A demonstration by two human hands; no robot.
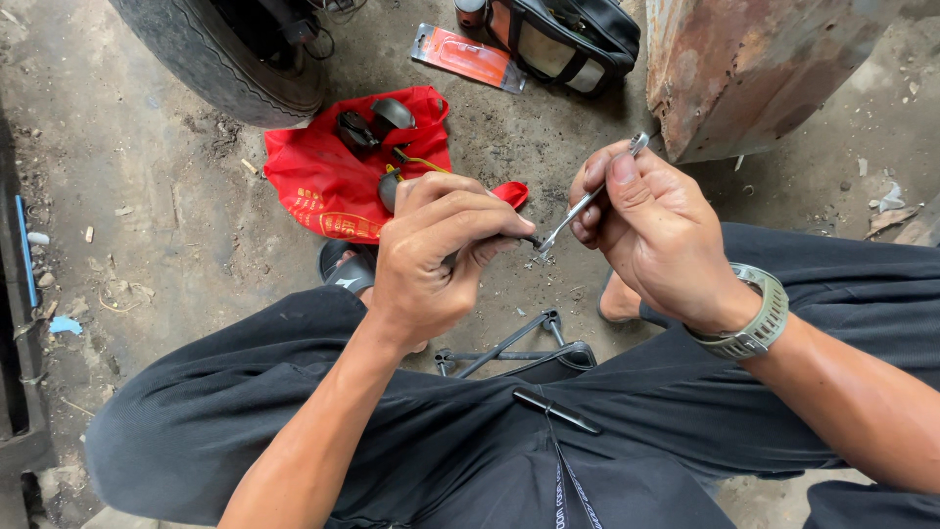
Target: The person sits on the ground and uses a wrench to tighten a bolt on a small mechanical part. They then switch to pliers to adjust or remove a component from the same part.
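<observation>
Two bare hands meet above my lap as I look down from the head camera. My left hand (pixel 431 255) is curled into a loose fist, its fingers (pixel 470 220) pressed together and pinching a small dark part (pixel 530 239) that barely shows beyond the fingertips. My right hand (pixel 651 230), with a pale grey-green wristwatch (pixel 759 318) on the wrist, has its fingers closed around a slim silver metal wrench (pixel 587 196). The wrench slants from the 1 o'clock side of that hand down toward 7 o'clock, and its lower end touches the dark part held by the left hand; whether it grips a nut there I cannot tell.

On the dirty concrete floor (pixel 176 225), at 11 o'clock from the left hand, lies a crumpled red plastic bag (pixel 333 176) with round black parts (pixel 377 120) resting on it. At 12 o'clock, near the top edge, sit an orange flat blister pack (pixel 465 57) and a black zipped pouch (pixel 568 39) just beside it. A worn black tyre (pixel 230 59) stands at 10 o'clock, and a rusty metal box (pixel 754 69) at 1 o'clock. Below the hands, between my knees in black trousers (pixel 470 451), lies a thin black metal bracket (pixel 514 343).
</observation>
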